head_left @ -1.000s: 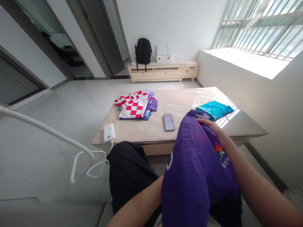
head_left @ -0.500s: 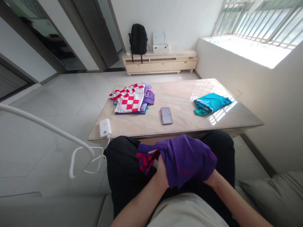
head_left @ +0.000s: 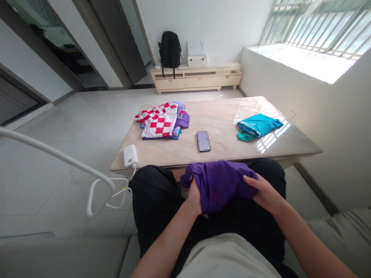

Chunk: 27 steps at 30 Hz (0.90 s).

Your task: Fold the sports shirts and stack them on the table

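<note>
A purple shirt (head_left: 222, 185) is bunched over my lap, between my two hands. My left hand (head_left: 194, 196) reaches into its left end, and the cloth covers most of those fingers. At the other end, my right hand (head_left: 263, 191) grips the edge, thumb on top and the other fingers mostly hidden beneath. On the table, a stack of folded shirts lies to the left, topped by a red-and-white checked shirt (head_left: 159, 123). A teal shirt (head_left: 257, 126) lies folded to the right. Between them rests a phone (head_left: 203, 141) with a blurred screen.
The marble-topped table (head_left: 220, 116) stands just beyond my knees. A white power bank (head_left: 130, 156) with a cable sits at its left corner. A white curved tube (head_left: 58, 156) crosses the left side. A black backpack (head_left: 169, 50) stands on the low cabinet (head_left: 199, 80) behind.
My right hand has come out from under the purple shirt and now grips its right edge. The red-and-blue striped part at the left is out of sight. The shirt is more gathered.
</note>
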{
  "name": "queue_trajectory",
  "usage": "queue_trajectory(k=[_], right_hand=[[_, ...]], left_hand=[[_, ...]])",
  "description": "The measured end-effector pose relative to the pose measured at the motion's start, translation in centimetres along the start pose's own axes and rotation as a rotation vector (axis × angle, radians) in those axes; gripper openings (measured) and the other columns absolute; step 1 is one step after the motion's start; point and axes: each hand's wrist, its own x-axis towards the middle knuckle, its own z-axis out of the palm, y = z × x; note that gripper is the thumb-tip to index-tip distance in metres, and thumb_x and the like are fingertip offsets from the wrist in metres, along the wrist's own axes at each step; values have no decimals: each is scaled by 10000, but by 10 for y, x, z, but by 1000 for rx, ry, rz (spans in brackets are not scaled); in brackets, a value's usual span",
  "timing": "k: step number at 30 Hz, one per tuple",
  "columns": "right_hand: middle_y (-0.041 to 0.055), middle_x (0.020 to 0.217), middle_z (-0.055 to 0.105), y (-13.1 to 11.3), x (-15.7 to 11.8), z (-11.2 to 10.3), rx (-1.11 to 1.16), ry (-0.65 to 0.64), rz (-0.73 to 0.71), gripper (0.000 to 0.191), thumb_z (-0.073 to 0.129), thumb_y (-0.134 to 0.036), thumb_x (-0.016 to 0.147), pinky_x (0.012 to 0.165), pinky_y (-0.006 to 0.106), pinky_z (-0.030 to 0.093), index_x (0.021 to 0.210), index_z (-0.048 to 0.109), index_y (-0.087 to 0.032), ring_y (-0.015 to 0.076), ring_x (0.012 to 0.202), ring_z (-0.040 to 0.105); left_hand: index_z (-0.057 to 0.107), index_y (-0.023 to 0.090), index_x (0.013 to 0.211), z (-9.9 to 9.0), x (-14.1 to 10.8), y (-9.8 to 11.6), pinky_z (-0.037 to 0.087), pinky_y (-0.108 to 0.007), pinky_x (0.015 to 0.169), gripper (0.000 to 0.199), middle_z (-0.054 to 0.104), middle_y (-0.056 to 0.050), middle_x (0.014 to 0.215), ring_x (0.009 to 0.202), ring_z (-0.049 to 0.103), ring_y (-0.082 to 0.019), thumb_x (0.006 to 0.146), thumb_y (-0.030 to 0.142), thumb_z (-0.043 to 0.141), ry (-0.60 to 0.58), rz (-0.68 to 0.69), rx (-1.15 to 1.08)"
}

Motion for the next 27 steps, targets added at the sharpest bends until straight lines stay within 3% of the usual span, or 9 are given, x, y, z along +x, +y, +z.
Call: queue_trajectory(k=[2, 4, 7, 11, 14, 17, 23, 27], right_hand=[[69, 1075, 787, 2, 3, 4, -24, 53, -42, 398, 891, -322, 739, 971, 396, 573, 1110, 780, -229, 268, 993, 750], [66, 1033, 794, 1, 6, 8, -16, 87, -75, 353, 889, -318, 742, 931, 377, 595, 1069, 794, -225, 258, 952, 758], [79, 1024, 794, -3, 7, 13, -20, 119, -123, 350, 894, -341, 737, 905, 379, 609, 1052, 804, -217, 279, 972, 755], [95, 1046, 791, -7, 5, 15, -119, 159, -193, 385, 894, -355, 741, 876, 392, 619, 1083, 802, -203, 291, 932, 761], [90, 1036, 792, -9, 3, 14, -196, 134, -172, 397, 881, -357, 759, 857, 386, 625, 1111, 794, -196, 282, 891, 765], [91, 1013, 795, -11, 3, 10, -173, 117, -109, 389, 869, -379, 766, 836, 386, 634, 1101, 795, -194, 285, 884, 766], [107, 1057, 787, -17, 5, -6, -142, 120, -26, 408, 893, -345, 734, 832, 388, 641, 1099, 786, -196, 290, 890, 769], [114, 1063, 784, -12, 10, -15, -156, 175, -65, 385, 891, -382, 735, 833, 391, 640, 1057, 787, -199, 300, 899, 769]], left_hand=[[682, 132, 1297, 4, 3, 5, 386, -512, 1178, 642, 737, -138, 1231, 1268, 626, -327, 958, 634, 472, 150, 20, -2], [687, 108, 1280, 7, 6, 9, 432, -501, 1147, 623, 744, -156, 1201, 1208, 666, -323, 972, 607, 477, 285, 42, 2], [687, 126, 1277, 8, 7, 10, 485, -478, 1102, 539, 756, -143, 1170, 1150, 700, -302, 988, 529, 476, 381, 119, 7], [714, 150, 1222, 4, 2, -1, 519, -468, 1056, 503, 764, -126, 1150, 1127, 709, -301, 951, 525, 515, 325, 288, 91], [729, 130, 1163, -1, 0, -9, 516, -440, 1053, 471, 763, -141, 1145, 1100, 715, -302, 828, 459, 762, 251, 354, 261], [732, 116, 1107, -6, 2, -9, 529, -419, 1018, 481, 772, -149, 1109, 1018, 736, -281, 705, 317, 905, 277, 450, 381], [730, 120, 1052, -5, 3, 2, 542, -355, 976, 406, 782, -121, 1055, 957, 748, -240, 725, 300, 889, 275, 488, 329], [679, 138, 1143, -6, 1, 3, 537, -348, 978, 431, 771, -110, 1085, 1014, 735, -249, 789, 329, 833, 271, 548, 391]])
